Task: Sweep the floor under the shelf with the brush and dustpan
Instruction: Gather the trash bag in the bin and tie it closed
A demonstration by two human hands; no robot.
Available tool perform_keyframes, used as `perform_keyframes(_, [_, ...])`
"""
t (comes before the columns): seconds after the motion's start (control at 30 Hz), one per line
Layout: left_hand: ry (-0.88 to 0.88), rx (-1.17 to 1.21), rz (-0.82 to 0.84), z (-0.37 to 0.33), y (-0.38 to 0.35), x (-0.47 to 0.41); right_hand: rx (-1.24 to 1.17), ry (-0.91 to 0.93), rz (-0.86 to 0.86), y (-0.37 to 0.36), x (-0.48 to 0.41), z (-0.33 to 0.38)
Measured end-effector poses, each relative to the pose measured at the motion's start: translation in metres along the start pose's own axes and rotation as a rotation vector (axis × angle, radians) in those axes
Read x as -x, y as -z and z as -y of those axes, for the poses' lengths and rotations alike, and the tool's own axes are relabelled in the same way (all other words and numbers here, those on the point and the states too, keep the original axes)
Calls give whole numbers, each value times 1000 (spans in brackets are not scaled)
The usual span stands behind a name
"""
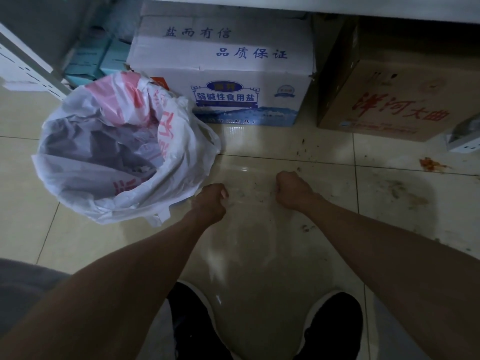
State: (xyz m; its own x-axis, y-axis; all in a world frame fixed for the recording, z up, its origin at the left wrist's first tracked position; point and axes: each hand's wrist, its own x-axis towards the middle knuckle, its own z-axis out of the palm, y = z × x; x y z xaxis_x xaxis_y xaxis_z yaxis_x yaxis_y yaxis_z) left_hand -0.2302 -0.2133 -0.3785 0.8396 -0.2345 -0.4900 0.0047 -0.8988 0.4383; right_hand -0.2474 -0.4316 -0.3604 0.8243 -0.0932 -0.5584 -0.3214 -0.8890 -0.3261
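Observation:
My left hand [211, 201] is a closed fist low over the beige tiled floor [259, 255], just right of a bin lined with a white and pink plastic bag [124, 146]. My right hand [292, 189] is also a closed fist, a little further right, above scattered dark crumbs [306, 227]. Neither hand holds anything that I can see. No brush and no dustpan are in view. A white shelf edge [311, 3] runs along the top, with boxes beneath it.
Under the shelf stand a white and blue salt carton [223, 71] and a brown carton with red letters [397, 100]. Teal boxes [96, 58] sit at the back left. An orange-red smear [430, 163] and dirty marks [400, 190] lie at right. My black shoes [192, 320] are at the bottom.

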Motion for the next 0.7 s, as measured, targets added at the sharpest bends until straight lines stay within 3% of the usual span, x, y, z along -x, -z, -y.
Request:
perform_keyframes(0.3, [-118,-33,-90,-34,47,17,42,65,-73,58,22,26])
perform_keyframes(0.7, [-176,1,-167,-97,134,79,165,233,-306,153,103,112])
